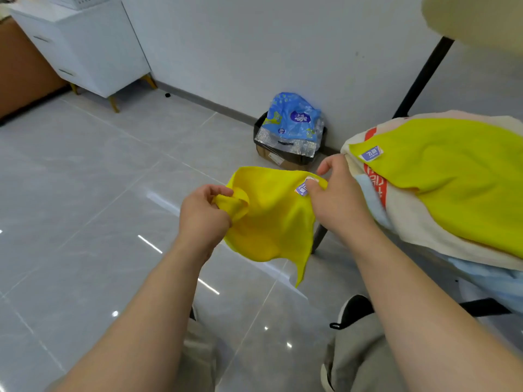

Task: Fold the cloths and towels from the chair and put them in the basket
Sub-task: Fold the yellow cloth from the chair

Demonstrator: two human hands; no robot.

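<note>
A yellow cloth (273,219) hangs in the air in front of me, over the floor. My left hand (202,215) grips its bunched left corner. My right hand (332,193) pinches the top right corner beside a small blue label. To the right, a pile of cloths lies on the chair (318,239): a lime-green cloth (450,176) with a blue label lies on top of a cream towel (407,222) with red print, and a light blue cloth (489,275) shows underneath. No basket is in view.
A black bin (288,145) stuffed with a blue plastic pack stands by the wall behind the cloth. A white cabinet (85,43) stands at the far left. A black table leg (421,77) rises at the right. Glossy grey tiles cover the floor.
</note>
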